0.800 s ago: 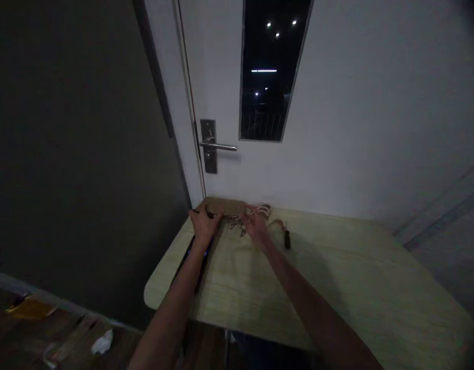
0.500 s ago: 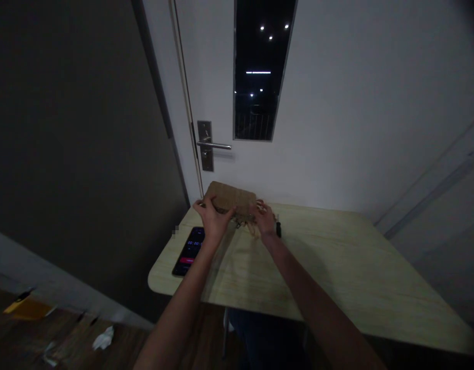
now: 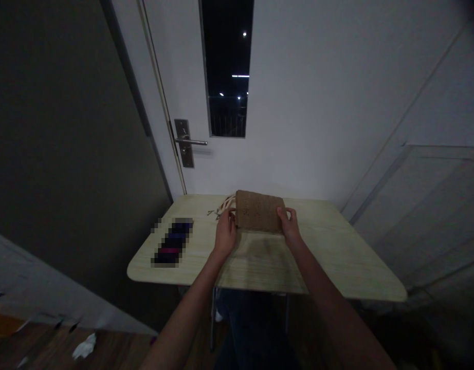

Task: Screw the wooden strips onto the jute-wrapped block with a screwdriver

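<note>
The bag (image 3: 259, 211) is between both hands at the surface's (image 3: 337, 257) far side, before the door (image 3: 291, 128). The right hand's (image 3: 291, 226) fingers grip its right edge, thumb in front. The left hand's (image 3: 225, 234) fingers curl at its left edge, near pale straps (image 3: 225, 203); dimness hides whether they grip.

no readable text, phone screen (image 3: 172, 242) pixelated

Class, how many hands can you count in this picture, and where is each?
2. The left hand is at the left edge of the brown piece; the right hand grips its right edge, partly hidden behind it.
</note>
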Demonstrator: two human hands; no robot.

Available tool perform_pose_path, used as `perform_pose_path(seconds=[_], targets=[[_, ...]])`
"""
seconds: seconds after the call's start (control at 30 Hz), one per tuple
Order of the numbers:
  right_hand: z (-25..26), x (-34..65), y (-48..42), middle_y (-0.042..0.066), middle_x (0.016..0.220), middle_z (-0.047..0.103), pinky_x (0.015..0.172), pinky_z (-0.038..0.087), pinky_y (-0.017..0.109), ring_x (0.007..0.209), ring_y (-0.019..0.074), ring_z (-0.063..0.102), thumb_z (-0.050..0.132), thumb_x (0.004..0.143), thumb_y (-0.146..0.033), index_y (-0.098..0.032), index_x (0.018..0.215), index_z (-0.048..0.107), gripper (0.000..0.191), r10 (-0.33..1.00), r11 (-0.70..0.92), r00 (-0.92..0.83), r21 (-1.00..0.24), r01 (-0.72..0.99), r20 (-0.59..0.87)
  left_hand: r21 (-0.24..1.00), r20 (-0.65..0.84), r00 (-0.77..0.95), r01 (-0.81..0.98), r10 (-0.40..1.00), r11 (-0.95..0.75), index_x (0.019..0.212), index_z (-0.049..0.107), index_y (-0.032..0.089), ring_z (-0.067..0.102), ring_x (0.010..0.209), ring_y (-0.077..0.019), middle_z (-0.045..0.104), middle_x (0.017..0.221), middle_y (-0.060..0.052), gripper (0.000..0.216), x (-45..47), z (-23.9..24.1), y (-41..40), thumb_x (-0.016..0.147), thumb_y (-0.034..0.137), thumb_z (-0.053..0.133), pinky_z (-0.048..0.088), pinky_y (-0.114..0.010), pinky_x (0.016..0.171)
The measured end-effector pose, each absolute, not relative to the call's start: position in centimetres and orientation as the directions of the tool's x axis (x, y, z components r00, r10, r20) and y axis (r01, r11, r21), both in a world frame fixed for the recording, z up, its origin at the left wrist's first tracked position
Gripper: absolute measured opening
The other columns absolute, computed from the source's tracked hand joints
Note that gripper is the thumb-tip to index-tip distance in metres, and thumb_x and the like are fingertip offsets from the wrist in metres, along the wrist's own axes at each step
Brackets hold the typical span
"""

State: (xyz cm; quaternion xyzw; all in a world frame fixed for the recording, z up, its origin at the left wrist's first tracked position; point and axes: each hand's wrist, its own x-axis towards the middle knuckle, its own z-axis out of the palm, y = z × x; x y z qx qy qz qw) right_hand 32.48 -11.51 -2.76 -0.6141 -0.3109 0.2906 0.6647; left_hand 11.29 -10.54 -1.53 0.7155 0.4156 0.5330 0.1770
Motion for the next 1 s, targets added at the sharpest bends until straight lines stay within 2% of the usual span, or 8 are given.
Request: perform_pose_path(seconds=[0.2,0.3,0.47,0.57,0.7,0.83,0.9,1.0], targets=[[-4.4,34.1,-11.2,-0.001,0.079,0.058,0.060,0.042,0.027,0.072,0.0179,0.055,0.065,0.056,-0.070,-0.024,0.095,0.049,0.062,0.710,0.029,0.701,-0.997,0.076,0.074,0.290,0.438,0.300,0.845,0.848,-0.449,0.112,0.061,0.020,0.036,0.133,-0.0343,0.051,0.136,-0.013,0.028,11.0,-4.3,-8.4,0.086,0.023,0.049,0.022,-0.065,0.107],[-4.4,33.9,-10.6,0.000,0.080,0.059,0.060,0.042,0.027,0.072,0.0182,0.056,0.062,0.058,-0.071,-0.024,0.098,0.048,0.063,0.721,0.042,0.687,-0.995,0.089,0.092,0.234,0.400,0.339,0.860,0.851,-0.453,0.118,0.059,0.018,0.036,0.134,-0.0327,0.052,0.136,-0.013,0.034,10.5,-5.0,-6.9,0.087,0.016,0.045,0.031,-0.057,0.107],[-4.5,33.1,-9.8,-0.001,0.075,0.059,0.058,0.042,0.027,0.068,0.0182,0.055,0.062,0.059,-0.071,-0.023,0.099,0.050,0.064,0.759,0.063,0.638,-0.989,0.131,0.133,0.215,0.461,0.443,0.785,0.769,-0.581,0.126,0.054,0.015,0.039,0.133,-0.0261,0.053,0.134,-0.013,0.048,9.7,-5.4,-4.0,0.081,0.005,0.042,0.026,-0.048,0.114],[-4.6,32.4,-9.8,-0.001,0.074,0.059,0.059,0.041,0.027,0.068,0.0182,0.055,0.062,0.059,-0.071,-0.023,0.098,0.051,0.062,0.778,0.069,0.607,-0.984,0.167,0.158,0.308,0.428,0.445,0.746,0.786,-0.590,0.130,0.052,0.015,0.035,0.136,-0.0275,0.050,0.139,-0.015,0.052,9.0,-5.4,-2.9,0.079,0.005,0.045,0.024,-0.052,0.113],[-4.5,31.3,-10.1,0.000,0.076,0.059,0.062,0.041,0.029,0.069,0.0196,0.055,0.061,0.062,-0.069,-0.024,0.098,0.052,0.059,0.811,0.040,0.561,-0.972,0.231,0.167,0.615,0.472,0.291,0.567,0.832,-0.548,0.122,0.058,0.018,0.036,0.136,-0.0285,0.053,0.137,-0.013,0.043,7.7,-5.4,-3.0,0.080,0.014,0.049,0.022,-0.052,0.114],[-4.1,30.1,-10.2,0.000,0.077,0.061,0.062,0.040,0.029,0.069,0.0201,0.056,0.060,0.064,-0.067,-0.025,0.098,0.052,0.055,0.794,0.043,0.582,-0.971,0.234,0.175,0.795,0.469,0.084,0.394,0.879,-0.462,0.120,0.055,0.018,0.061,0.104,-0.0225,0.066,0.108,-0.011,0.038,6.7,-4.6,-4.4,0.094,0.033,0.032,0.046,-0.044,0.096],[-4.0,29.5,-10.0,0.000,0.076,0.062,0.060,0.041,0.029,0.068,0.0197,0.056,0.059,0.064,-0.067,-0.025,0.098,0.052,0.054,0.797,0.080,0.576,-0.977,0.197,0.181,0.948,0.275,0.080,0.143,0.958,-0.284,0.125,0.049,0.021,0.065,0.091,-0.0211,0.066,0.101,-0.008,0.043,6.7,-3.9,-5.3,0.091,0.047,0.041,0.052,-0.040,0.083],[-3.9,29.0,-9.4,0.003,0.082,0.065,0.060,0.043,0.029,0.071,0.0194,0.058,0.043,0.071,-0.070,-0.023,0.095,0.055,0.054,0.827,0.144,0.517,-0.973,0.183,0.220,0.981,0.156,0.125,-0.134,0.980,-0.139,0.133,0.039,0.026,0.064,0.097,-0.0217,0.062,0.116,-0.008,0.068,7.0,-2.9,-6.6,0.074,0.043,0.069,0.053,-0.036,0.083]])
